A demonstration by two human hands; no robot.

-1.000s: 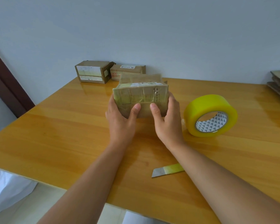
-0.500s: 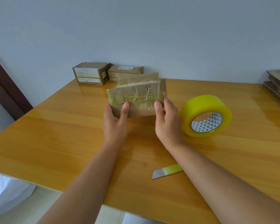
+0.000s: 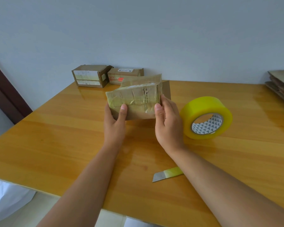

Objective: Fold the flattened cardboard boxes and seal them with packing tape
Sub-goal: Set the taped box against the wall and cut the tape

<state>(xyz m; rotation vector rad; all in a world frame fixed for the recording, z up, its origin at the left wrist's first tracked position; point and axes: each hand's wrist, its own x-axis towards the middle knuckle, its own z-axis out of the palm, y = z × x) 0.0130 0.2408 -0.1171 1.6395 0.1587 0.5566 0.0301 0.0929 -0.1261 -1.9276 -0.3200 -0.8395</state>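
Both hands (image 3: pixel 143 123) grip the cardboard box (image 3: pixel 134 99), seemingly tilted.

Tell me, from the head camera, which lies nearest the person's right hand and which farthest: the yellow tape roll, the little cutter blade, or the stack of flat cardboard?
1. Yellow tape roll: just right of the right hand.
2. Cutter blade: nearer the table's front edge, beside the forearm.
3. Flat cardboard stack: far right edge of the table.

The tabletop (image 3: pixel 47 145) lies bare along its left edge and near-left corner. Two taped boxes (image 3: pixel 105 76) block the far edge by the wall. A tape roll (image 3: pixel 205 117) stands just right of the hands; a cutter blade (image 3: pixel 167 174) lies toward the near edge. Flattened cardboard (image 3: pixel 280 84) fills the far-right corner.
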